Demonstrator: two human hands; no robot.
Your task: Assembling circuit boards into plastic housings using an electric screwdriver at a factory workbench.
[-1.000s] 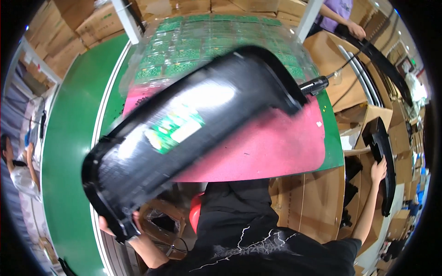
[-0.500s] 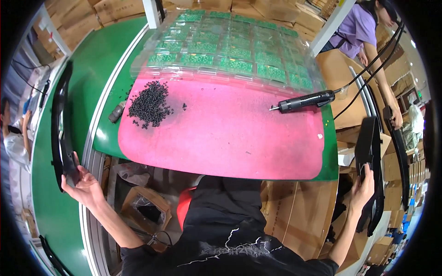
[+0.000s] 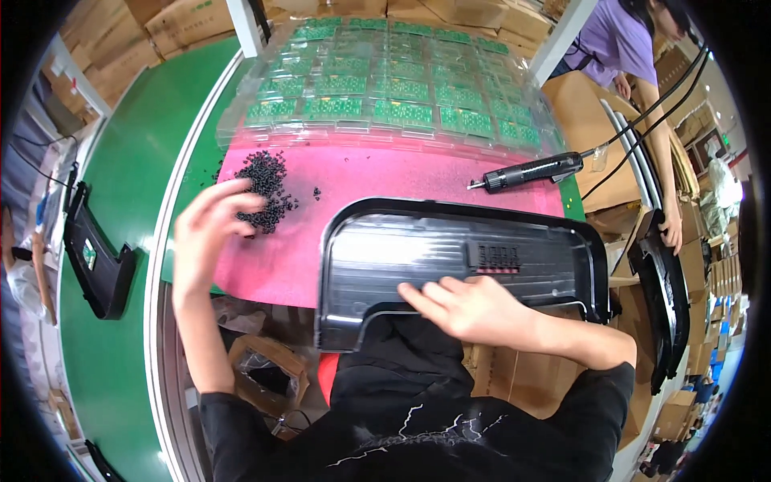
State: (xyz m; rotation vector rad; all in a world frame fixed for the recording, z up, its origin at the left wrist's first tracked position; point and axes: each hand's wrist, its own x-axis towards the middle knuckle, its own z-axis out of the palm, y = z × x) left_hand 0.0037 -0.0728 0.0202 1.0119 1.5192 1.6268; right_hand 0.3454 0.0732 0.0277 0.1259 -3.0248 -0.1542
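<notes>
A long black plastic housing, hollow side up, lies over the near part of the pink mat. Its near edge hangs past the mat toward my lap. My right hand grips that near rim, fingers reaching inside and thumb out of sight. A slotted grille shows inside the housing. My left hand, somewhat blurred, reaches to a heap of small black screws; its fingers are spread, with nothing visible in them.
Clear trays of green circuit boards stand behind the mat. A black electric screwdriver lies at right. Another housing sits on the green conveyor. More housings stand at right, near a co-worker's hand.
My left hand has left the housing on the conveyor and come to the screws. My right hand has brought a housing from the right onto the mat. The conveyor housing now lies flatter.
</notes>
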